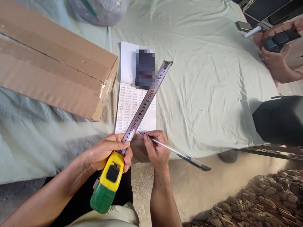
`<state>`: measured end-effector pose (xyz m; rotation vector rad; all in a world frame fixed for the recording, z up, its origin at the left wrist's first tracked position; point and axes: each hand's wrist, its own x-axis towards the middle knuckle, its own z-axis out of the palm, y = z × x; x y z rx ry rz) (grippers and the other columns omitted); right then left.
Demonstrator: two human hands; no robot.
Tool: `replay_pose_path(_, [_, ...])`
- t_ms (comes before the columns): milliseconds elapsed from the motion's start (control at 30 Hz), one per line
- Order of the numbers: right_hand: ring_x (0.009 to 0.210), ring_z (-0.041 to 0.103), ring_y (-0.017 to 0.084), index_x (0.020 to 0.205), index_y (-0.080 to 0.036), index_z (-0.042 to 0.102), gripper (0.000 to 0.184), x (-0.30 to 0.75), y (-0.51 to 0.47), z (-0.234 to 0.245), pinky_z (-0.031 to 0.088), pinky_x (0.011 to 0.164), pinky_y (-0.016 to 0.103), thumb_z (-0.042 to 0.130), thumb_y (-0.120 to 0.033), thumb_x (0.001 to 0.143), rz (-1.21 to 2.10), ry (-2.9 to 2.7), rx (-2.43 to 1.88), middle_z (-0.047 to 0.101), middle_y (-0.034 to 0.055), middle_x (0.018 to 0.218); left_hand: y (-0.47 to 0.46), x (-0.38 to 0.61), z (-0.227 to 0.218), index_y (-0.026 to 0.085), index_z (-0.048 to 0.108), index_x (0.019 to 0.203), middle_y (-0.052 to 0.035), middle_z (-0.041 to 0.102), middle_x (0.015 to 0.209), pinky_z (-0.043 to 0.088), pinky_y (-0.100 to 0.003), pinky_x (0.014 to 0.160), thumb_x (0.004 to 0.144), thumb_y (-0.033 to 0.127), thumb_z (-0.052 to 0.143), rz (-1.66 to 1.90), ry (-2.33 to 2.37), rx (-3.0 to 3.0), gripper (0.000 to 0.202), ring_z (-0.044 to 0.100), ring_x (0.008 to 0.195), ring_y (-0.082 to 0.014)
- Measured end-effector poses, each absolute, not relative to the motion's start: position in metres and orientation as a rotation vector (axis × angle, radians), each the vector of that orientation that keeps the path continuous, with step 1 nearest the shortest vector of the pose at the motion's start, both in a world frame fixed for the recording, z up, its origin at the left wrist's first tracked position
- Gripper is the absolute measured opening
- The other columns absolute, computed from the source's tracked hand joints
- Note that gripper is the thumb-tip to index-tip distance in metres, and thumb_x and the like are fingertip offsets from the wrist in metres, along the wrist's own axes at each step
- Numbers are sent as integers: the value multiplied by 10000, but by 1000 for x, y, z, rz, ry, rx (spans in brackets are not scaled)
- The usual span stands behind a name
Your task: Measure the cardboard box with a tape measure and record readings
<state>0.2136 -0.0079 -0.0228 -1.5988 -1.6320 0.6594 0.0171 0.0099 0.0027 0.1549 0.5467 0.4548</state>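
Observation:
My left hand (pixel 112 151) is closed around a yellow and green tape measure (pixel 107 183), thumb pressed on its blade near the case. The metal blade (pixel 142 108) is drawn out and slants up and to the right across a notebook (pixel 126 63). Rows of handwritten figures fill much of the lower page. A pen (pixel 180 153) sits between the fingers of my right hand (pixel 156 148), its tip at the page's lower edge beside the blade. On the upper part of the notebook lies a dark pixelated object (pixel 145 67), partly under the blade; its kind is blurred out.
A taped cardboard box (pixel 56 63) stands on the pale green cloth (pixel 201 78) at left. Behind it is a clear plastic bag (pixel 101 11). Another person's hands (pixel 276 58) hold a dark object at far right, above a black case (pixel 279 119). Brown chips (pixel 255 201) cover the floor.

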Motion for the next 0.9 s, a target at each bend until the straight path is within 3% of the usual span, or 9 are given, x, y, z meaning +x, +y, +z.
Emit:
replay_pose_path(433, [654,672,163,885,-247,582,14,213,-8,-22,508,590,279,577,-239,874,633,-1656,-1575,683,-8,719,10,17,2,158,520,1214,1,622,587,449,-251,479,843,246,579,459,516,156,385,601,480,-164])
replay_pose_path(900, [642,650,141,860,-224,585,15,211,-8,-22,488,591,257,582,-219,873,610,-1677,-1584,665,-19,710,11,17,4,164,514,1135,-11,620,589,442,-238,455,856,218,562,460,527,142,288,600,472,-168])
